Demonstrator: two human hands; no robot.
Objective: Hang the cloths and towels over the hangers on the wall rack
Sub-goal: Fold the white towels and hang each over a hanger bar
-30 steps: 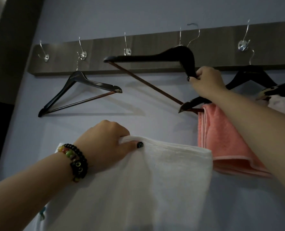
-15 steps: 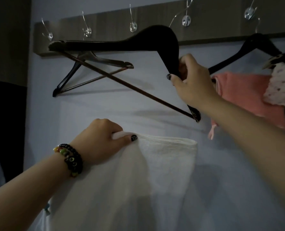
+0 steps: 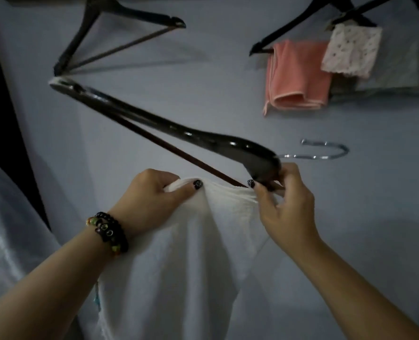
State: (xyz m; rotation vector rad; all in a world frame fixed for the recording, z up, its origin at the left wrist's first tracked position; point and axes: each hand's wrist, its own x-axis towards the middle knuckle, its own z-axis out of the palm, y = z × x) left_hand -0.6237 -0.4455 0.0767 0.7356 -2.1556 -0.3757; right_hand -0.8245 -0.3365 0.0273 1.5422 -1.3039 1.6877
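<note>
A white cloth (image 3: 179,266) hangs down in front of the wall. My left hand (image 3: 149,202) grips its bunched top edge. My right hand (image 3: 284,207) holds a black hanger (image 3: 154,123) by its neck, off the rack and lying nearly sideways, its metal hook (image 3: 326,153) pointing right. The fingers of that hand also touch the cloth's top right corner. The hanger's brown bar (image 3: 179,153) runs just above the cloth's top edge. The wall rack itself is out of view above.
An empty black hanger (image 3: 93,35) hangs at the upper left. At the upper right another black hanger (image 3: 289,28) carries a pink towel (image 3: 299,74), with a white patterned cloth (image 3: 350,50) and a grey cloth (image 3: 394,72) beside it. A dark edge (image 3: 4,133) borders the left.
My right hand has brought the black hanger down from the rack to the white cloth's top edge. The view has tilted down, so the rack has left the frame.
</note>
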